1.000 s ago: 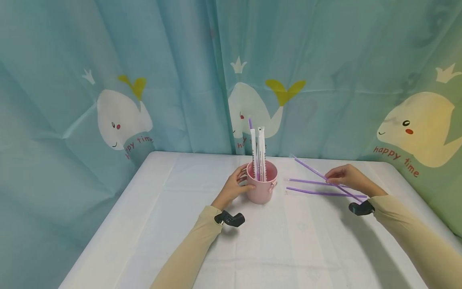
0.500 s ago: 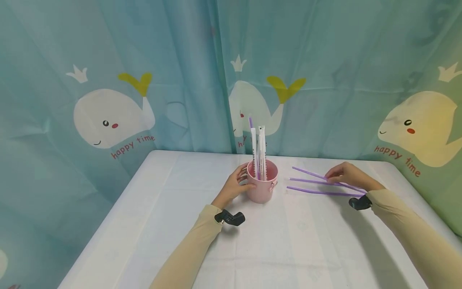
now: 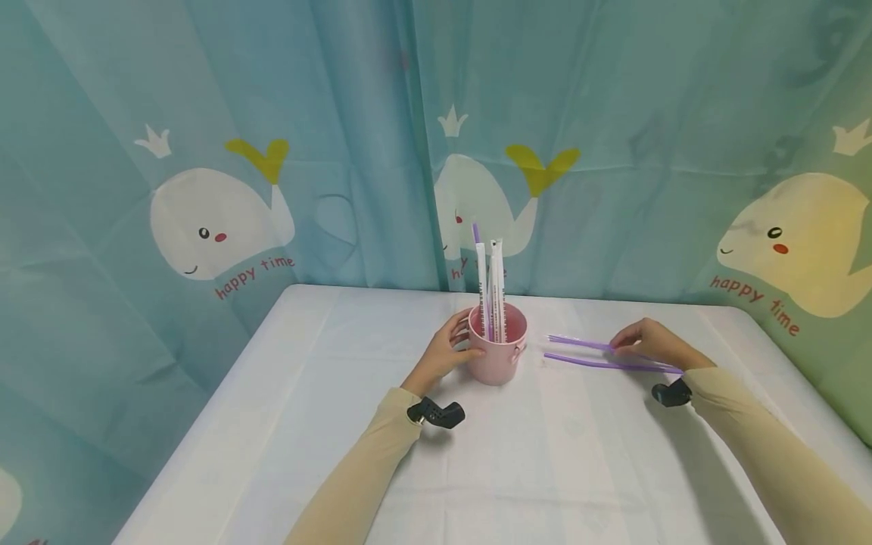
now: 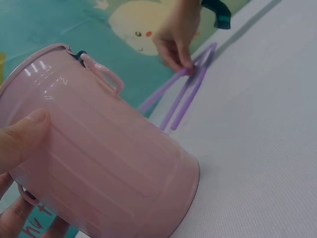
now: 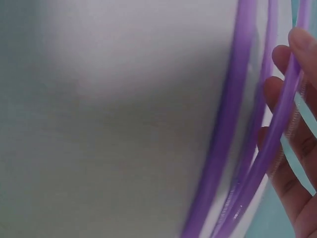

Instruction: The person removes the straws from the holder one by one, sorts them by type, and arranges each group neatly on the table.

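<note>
My left hand [image 3: 439, 357] holds the side of a small pink bucket [image 3: 492, 367], thumb on its front and fingers round the back. Upright in the bucket stand several white-wrapped straws [image 3: 482, 280] and a purple straw [image 3: 475, 233] that sticks up above them. To the right, my right hand [image 3: 654, 342] pinches a purple straw [image 5: 280, 116] between thumb and fingers, low over the table. Two more purple straws lie beside it, the nearer straw [image 3: 599, 365] and a farther straw [image 5: 257, 104], which the held one overlaps in the head view.
A white cloth covers the table [image 3: 518, 469]. Right behind its far edge hangs a blue-green curtain [image 3: 368, 151] printed with whales. Small loop handles [image 4: 104, 74] stick out from the bucket's side. Black wrist devices [image 3: 436, 413] are on both sleeves.
The straw in my right hand has swung from a steep slant down to nearly line up with the farther straw, and the hand has dipped a little. My left hand stays on the bucket.
</note>
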{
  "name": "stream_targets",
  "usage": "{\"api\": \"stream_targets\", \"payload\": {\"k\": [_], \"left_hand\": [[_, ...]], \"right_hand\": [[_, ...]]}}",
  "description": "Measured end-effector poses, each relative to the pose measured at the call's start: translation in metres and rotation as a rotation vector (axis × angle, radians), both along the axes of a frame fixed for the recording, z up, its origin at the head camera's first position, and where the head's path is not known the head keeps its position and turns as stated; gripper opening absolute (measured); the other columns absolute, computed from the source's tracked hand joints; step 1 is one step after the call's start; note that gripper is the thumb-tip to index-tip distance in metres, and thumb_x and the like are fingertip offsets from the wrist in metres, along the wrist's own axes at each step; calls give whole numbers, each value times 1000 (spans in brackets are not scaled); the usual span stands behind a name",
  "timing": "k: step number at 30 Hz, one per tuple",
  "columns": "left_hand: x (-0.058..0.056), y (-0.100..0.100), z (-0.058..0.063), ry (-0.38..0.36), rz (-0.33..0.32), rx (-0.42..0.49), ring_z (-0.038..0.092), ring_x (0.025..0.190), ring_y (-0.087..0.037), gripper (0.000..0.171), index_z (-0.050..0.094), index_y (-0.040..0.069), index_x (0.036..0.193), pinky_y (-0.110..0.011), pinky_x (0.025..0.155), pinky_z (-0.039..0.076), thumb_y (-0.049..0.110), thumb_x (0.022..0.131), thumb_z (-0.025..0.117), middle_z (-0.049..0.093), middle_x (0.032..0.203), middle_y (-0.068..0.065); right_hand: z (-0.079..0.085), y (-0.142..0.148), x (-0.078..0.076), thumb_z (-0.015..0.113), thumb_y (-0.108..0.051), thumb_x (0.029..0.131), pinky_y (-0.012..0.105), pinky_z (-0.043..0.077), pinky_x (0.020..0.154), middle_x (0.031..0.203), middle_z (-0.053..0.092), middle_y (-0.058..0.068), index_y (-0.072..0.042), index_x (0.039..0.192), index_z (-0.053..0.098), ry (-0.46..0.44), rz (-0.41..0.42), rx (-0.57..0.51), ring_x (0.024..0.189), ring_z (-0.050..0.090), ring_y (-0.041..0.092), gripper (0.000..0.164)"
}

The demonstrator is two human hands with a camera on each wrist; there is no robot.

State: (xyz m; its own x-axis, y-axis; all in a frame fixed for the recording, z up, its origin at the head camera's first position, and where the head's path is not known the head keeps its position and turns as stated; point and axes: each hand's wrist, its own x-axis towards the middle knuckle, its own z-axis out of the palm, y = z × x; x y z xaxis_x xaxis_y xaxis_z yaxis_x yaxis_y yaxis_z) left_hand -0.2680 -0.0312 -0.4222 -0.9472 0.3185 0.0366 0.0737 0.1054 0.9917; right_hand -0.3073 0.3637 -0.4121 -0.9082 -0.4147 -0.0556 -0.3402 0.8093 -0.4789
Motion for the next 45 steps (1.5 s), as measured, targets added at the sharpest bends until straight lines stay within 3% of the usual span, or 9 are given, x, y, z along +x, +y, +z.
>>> {"api": "stream_targets", "payload": {"k": [8,15,21,26,34,45], "left_hand": [[-2,1,-4,10,4,-18,40,135,-34,78,29,16,147,-46,112,37,7,83,70,37,151,-10],[-2,-1,0,-11,-29,28,37,136,-36,79,26,10,148,-47,113,35,1,82,69,34,152,-14],[11,-3,18,-8,-46,40,38,135,-37,77,27,6,147,-47,113,35,0,82,68,36,150,-17],[15,-3,21,3,-44,34,38,134,-37,76,27,6,147,-48,113,35,2,83,68,36,149,-18],[15,-4,22,-40,-41,43,36,137,-36,77,27,8,148,-48,114,33,2,83,68,34,151,-15],[14,-4,22,-23,-39,45,38,135,-36,76,28,8,147,-47,114,35,1,82,69,36,150,-15]], "right_hand": [[-12,8,4,75,-18,77,18,49,74,92,74,11,-8,86,75,24,-12,-21,80,57,-7,13],[-12,7,6,76,-17,76,17,48,70,91,73,13,-6,85,75,44,-14,-42,79,56,-7,14],[-14,11,7,76,-12,75,16,48,68,89,74,12,-6,87,75,96,-36,-55,77,53,-13,13],[-12,13,8,75,-11,76,16,47,68,89,74,11,-4,93,74,104,-46,-52,78,54,-12,18],[9,8,12,72,-13,81,13,50,69,100,71,18,2,109,66,97,-62,-124,79,58,-11,33],[59,-10,17,69,-25,86,9,50,71,110,67,20,-1,117,62,133,-106,-204,84,57,-14,40]]}}
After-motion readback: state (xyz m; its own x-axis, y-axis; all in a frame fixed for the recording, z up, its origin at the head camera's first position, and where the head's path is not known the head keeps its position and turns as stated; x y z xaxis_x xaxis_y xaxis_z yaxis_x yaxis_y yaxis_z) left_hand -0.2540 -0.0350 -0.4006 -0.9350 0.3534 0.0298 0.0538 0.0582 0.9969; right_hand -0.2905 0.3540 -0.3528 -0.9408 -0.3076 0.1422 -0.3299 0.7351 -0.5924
